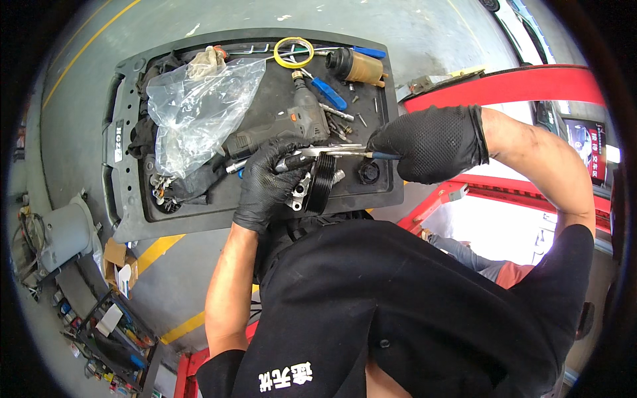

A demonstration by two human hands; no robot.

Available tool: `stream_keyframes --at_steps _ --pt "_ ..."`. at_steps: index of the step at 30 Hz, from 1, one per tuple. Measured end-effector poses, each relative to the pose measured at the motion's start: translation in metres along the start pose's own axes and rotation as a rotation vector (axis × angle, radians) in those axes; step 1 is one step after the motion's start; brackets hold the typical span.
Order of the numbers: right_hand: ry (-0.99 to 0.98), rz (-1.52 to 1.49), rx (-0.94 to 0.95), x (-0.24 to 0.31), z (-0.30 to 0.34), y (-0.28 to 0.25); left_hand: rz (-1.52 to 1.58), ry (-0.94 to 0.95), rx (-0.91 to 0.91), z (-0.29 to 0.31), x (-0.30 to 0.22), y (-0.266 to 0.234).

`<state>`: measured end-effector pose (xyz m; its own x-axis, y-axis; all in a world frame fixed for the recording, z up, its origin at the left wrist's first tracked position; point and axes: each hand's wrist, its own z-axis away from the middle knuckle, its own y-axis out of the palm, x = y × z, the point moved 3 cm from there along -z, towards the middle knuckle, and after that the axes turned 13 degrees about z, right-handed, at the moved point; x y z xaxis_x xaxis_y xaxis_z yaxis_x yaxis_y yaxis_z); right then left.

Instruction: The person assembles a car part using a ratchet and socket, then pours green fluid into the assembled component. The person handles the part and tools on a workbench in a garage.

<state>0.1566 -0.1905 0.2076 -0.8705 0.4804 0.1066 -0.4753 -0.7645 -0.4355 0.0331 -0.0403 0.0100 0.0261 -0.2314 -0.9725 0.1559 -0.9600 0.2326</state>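
Two gloved hands at work over one cart (pixel 174 229), with one grooved black pulley (pixel 324 184) between them.
From here I see the left hand (pixel 262 182) curled around metal parts just beside the pulley; which piece it grips, I can't tell. The right hand (pixel 428 144) is a closed fist on one slim metal tool (pixel 345 152), whose shaft reaches left across the pulley's top edge. The pulley sits close to the left hand, below and left of the right. Beyond lie one drill (pixel 282 126), one clear bag (pixel 199 113), one yellow tape ring (pixel 293 64), two blue handles (pixel 329 94) and one brownish canister (pixel 361 68); one black cap (pixel 367 172) lies right of the pulley.
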Motion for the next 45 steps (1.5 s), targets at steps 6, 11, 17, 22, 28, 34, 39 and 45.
stream_keyframes --at_steps 6,11,17,22,28,34,39,45 --pt "-0.064 -0.023 0.054 -0.005 -0.003 0.0 0.004 -0.015 0.013 -0.001 -0.001 0.001" --pt "-0.065 -0.112 0.073 0.003 -0.001 0.002 0.07 0.006 0.038 0.0 0.007 -0.002" --pt "-0.117 -0.04 -0.057 -0.001 0.009 0.005 0.02 0.04 0.025 -0.001 0.009 -0.001" --pt "-0.008 -0.105 -0.002 0.005 0.004 -0.005 -0.039 0.059 0.015 -0.001 0.005 -0.002" --pt "-0.136 0.011 -0.072 0.001 -0.011 0.008 0.014 0.011 0.021 -0.001 0.007 -0.002" --pt "-0.023 -0.221 -0.002 -0.003 -0.006 0.006 0.003 0.146 0.054 -0.003 0.011 -0.003" --pt "-0.253 -0.112 -0.197 -0.011 -0.01 0.022 -0.004 0.077 0.038 0.001 0.012 -0.003" --pt "-0.19 0.068 -0.249 0.0 0.002 0.022 0.008 0.092 0.035 0.001 0.02 -0.006"
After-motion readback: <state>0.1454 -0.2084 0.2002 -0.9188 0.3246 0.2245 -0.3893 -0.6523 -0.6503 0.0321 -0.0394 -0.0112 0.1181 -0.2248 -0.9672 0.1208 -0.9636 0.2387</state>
